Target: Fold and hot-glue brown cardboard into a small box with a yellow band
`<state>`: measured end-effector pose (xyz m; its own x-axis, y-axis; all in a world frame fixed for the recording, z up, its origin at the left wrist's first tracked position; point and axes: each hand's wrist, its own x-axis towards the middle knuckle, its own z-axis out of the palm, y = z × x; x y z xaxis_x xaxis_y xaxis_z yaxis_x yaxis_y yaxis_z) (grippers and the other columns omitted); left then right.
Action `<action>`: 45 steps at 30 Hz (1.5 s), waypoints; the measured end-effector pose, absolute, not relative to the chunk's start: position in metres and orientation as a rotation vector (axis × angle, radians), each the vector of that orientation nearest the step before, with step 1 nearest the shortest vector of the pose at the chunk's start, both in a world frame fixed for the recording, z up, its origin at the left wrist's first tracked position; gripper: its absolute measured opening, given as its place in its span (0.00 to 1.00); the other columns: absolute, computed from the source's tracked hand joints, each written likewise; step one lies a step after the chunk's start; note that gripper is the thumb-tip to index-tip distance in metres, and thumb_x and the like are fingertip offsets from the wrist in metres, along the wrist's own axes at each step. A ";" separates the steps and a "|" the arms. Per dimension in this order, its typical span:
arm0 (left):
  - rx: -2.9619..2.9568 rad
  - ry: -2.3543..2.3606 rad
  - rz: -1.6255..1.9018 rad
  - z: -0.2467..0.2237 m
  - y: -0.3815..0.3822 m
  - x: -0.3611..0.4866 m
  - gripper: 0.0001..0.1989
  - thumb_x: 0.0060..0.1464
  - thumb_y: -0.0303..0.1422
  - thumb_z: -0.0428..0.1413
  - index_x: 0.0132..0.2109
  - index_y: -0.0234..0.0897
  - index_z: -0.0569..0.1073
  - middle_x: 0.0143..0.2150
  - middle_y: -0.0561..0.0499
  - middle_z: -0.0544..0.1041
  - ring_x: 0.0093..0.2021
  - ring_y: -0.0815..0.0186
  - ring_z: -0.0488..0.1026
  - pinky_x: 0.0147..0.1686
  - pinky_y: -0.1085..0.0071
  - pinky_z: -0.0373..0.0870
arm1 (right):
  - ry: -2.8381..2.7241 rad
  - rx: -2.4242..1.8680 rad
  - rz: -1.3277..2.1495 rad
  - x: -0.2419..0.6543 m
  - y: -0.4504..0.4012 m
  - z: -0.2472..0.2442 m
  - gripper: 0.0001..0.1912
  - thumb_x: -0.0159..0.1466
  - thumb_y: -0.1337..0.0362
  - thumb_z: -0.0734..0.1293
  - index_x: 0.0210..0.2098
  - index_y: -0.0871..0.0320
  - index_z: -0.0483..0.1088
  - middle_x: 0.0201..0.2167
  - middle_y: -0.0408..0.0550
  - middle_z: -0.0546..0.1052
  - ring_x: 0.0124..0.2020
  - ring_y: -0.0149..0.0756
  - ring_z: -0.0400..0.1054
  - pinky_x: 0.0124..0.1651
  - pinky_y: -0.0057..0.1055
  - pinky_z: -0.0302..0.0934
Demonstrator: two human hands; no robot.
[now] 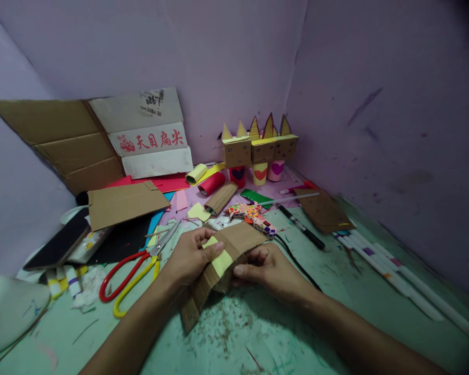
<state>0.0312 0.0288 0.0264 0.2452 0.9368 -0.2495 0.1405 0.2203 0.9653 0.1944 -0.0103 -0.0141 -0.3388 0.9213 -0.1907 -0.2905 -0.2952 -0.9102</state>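
Note:
Both hands hold one folded strip of brown cardboard above the green table. My left hand grips its left part, with the thumb lying on a small yellow paper piece that rests against the cardboard. My right hand pinches the lower right edge, thumb in front; some of its fingers are hidden behind the cardboard. Just beyond the hands lies a flower-patterned hot glue gun with a black cord. Left of my left hand are scissors with red and yellow handles, blades apart.
Cardboard animal figures stand at the back by the wall. Paper rolls lie before them. A large printed cardboard sheet leans at the back left. On the right are a black pen, a brown cardboard piece and several white markers.

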 end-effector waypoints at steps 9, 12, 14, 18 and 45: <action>1.482 1.314 0.816 0.038 0.023 0.027 0.19 0.42 0.38 0.59 0.41 0.31 0.73 0.24 0.55 0.70 0.25 0.68 0.65 0.26 0.72 0.60 | -1.395 -1.273 1.497 0.208 -0.009 0.009 0.06 0.45 0.70 0.70 0.25 0.61 0.76 0.24 0.47 0.78 0.24 0.32 0.68 0.29 0.28 0.61; 1.506 1.263 0.820 0.042 0.020 0.026 0.19 0.39 0.33 0.59 0.42 0.32 0.72 0.26 0.56 0.68 0.24 0.71 0.64 0.25 0.73 0.59 | -1.571 -1.456 1.340 0.221 -0.011 0.020 0.14 0.46 0.71 0.69 0.34 0.61 0.77 0.30 0.48 0.79 0.26 0.35 0.69 0.28 0.28 0.60; 1.501 1.214 0.812 0.043 0.020 0.026 0.19 0.38 0.30 0.58 0.42 0.33 0.72 0.28 0.56 0.68 0.24 0.72 0.63 0.25 0.73 0.59 | -1.657 -1.567 1.298 0.229 -0.011 0.024 0.14 0.47 0.70 0.68 0.34 0.61 0.77 0.29 0.47 0.80 0.24 0.34 0.68 0.26 0.27 0.59; 1.462 1.121 0.805 0.043 0.021 0.026 0.19 0.37 0.26 0.56 0.42 0.34 0.71 0.27 0.56 0.68 0.24 0.72 0.63 0.25 0.74 0.59 | -1.780 -1.621 1.309 0.234 -0.013 0.025 0.10 0.48 0.68 0.67 0.30 0.60 0.77 0.27 0.47 0.80 0.23 0.34 0.67 0.26 0.27 0.58; 1.345 1.043 0.845 0.051 0.025 0.012 0.17 0.30 0.23 0.55 0.34 0.36 0.75 0.25 0.56 0.69 0.23 0.72 0.62 0.22 0.75 0.56 | -1.521 -1.230 1.347 0.210 -0.014 -0.011 0.23 0.47 0.65 0.74 0.43 0.58 0.72 0.40 0.52 0.77 0.43 0.45 0.69 0.47 0.39 0.61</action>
